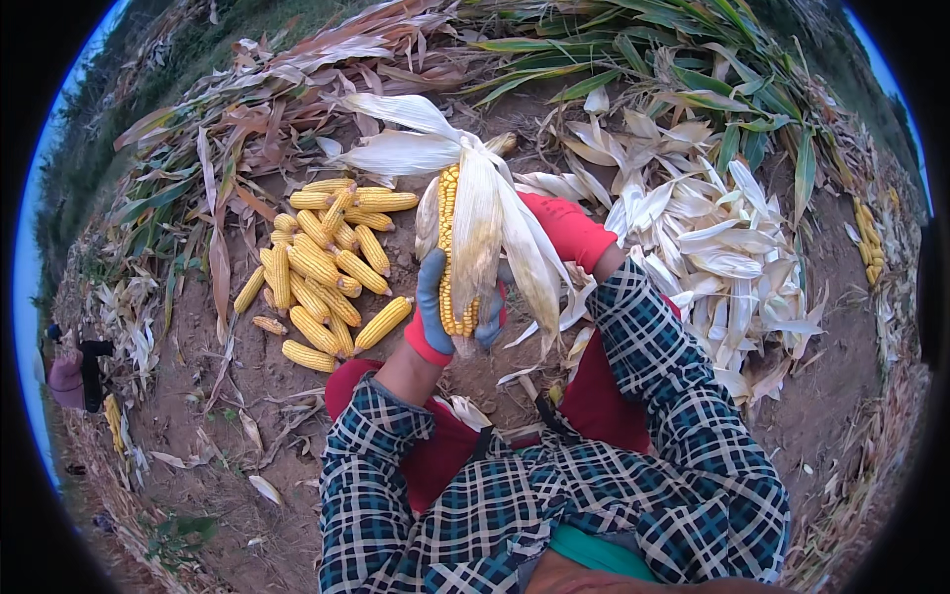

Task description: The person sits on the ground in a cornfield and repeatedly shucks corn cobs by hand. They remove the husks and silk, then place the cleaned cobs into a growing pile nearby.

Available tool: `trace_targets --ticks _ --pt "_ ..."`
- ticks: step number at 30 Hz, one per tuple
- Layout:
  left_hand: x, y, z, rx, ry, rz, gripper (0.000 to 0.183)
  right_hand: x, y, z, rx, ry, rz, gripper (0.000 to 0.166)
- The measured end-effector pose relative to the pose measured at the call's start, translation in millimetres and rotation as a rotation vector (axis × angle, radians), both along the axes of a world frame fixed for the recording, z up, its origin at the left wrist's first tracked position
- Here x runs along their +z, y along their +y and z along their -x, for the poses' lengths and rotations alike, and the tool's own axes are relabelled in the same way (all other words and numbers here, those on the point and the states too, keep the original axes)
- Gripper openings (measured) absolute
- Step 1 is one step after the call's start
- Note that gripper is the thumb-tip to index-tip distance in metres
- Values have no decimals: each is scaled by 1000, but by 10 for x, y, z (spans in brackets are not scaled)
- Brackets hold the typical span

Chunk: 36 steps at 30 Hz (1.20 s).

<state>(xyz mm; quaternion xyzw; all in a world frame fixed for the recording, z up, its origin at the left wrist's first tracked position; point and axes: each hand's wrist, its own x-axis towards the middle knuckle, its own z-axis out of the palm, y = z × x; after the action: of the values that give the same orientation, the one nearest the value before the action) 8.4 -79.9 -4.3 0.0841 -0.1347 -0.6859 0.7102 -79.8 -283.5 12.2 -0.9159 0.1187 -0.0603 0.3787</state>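
Note:
My left hand [438, 304], in a grey and red glove, grips the lower end of a partly husked corn cob [447, 245]. Its yellow kernels show on the left side and at the bottom. Pale dry husk leaves [476, 223] hang down over its front and spread out at the top. My right hand [560, 226], in a red glove, is behind the loose husk to the right of the cob; its fingers are hidden, so what they hold cannot be told. Left of the cob lies a pile of husked yellow corn cobs [315, 263].
A heap of stripped husks [731, 260] lies on the right. Cut corn stalks with green and dry leaves [653, 52] arch across the back. More cobs [867, 241] lie at the far right. Another person [74, 371] is at the far left edge.

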Motion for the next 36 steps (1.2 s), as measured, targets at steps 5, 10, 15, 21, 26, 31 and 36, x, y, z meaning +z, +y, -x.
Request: trace_targets --ticks 5,10,15,21,26,31,36 --pt "16 27 54 -98 65 69 72 -149 98 -105 24 -632 -686 44" --pt "56 -34 92 -146 -370 -203 84 -280 -167 -273 -171 -722 -779 36" --pt "-127 -158 113 91 -683 -599 52 -277 -145 -259 -568 -646 -168 29" --pt "-628 -265 -116 281 -1585 -770 71 46 100 -267 -463 -660 568 60" --pt "-536 -260 20 264 -1317 -554 71 79 226 -229 -179 -993 -515 31" --pt "-71 -147 342 16 -757 -514 42 323 276 -148 -393 -809 -872 32" --pt "-48 -62 524 -104 -523 -413 41 418 228 -96 -418 -910 -1149 44"
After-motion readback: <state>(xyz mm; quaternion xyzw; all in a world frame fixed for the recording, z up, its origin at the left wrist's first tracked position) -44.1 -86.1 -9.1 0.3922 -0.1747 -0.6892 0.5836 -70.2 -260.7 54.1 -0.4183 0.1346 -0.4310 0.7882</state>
